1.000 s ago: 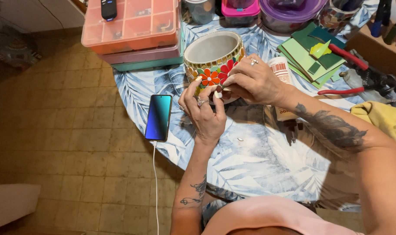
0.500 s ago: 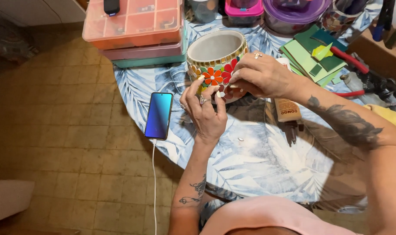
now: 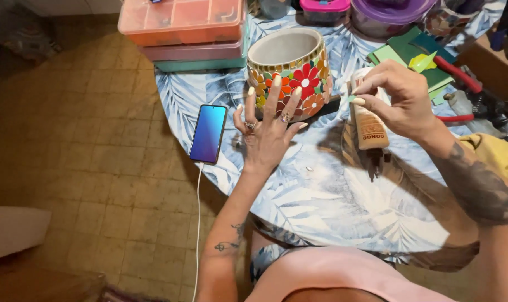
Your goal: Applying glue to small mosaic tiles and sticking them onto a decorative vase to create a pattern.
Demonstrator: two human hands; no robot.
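Mosaic pot (image 3: 290,70) half-tiled on the tabletop (image 3: 343,207).
Left hand (image 3: 268,131), fingers spread, steadies the flowered side at 12 o'clock; right hand (image 3: 402,98) pinches a small green tile (image 3: 352,99) at 2 o'clock above the glue bottle (image 3: 368,126). Rim band looks covered.

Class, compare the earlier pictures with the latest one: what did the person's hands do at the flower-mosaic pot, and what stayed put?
The right hand left the round flower-mosaic pot and drew rightward, its fingers now pinching a small pale-green chip beside the tan glue bottle. The left hand stayed pressed against the pot. The blue-screened phone did not move.
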